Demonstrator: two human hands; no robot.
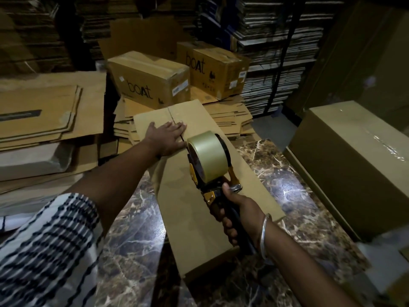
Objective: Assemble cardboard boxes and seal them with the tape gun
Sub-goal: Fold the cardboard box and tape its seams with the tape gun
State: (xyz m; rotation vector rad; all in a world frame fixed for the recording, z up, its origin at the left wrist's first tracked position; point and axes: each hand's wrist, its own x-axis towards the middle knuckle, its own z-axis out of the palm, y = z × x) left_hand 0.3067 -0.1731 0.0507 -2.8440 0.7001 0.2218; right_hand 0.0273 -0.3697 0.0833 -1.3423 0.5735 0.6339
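Overhead, stacks of flattened cardboard (276, 52) fill the dim back of the room, with more flat sheets (44, 116) piled at the left. On the right stands a big closed box (345, 165) whose top seam shines with clear tape. Below everything lies a dark marble floor (294, 180), veined in white.

At the middle, a long cardboard box (199, 196) lies on that floor, running from near the camera away toward two printed "boat" cartons (150, 80) that sit side by side behind it. Its top flaps are folded shut, and the seam between them shows as a thin dark line at the far end.

A patterned black-and-white sleeve (48, 247) covers the left upper arm. The left hand (168, 138) lies flat on the far end of the box, fingers straight and spread, pressing down just left of the seam.

The right hand (241, 213), with a metal bangle (265, 233) on the wrist, curls its fingers round the handle of the tape gun (210, 173), thumb up near the metal blade. The gun sits over the middle of the box top, along the seam line, its nose pointing away and close to the left hand. A roll of clear tape (205, 147) is mounted on it.
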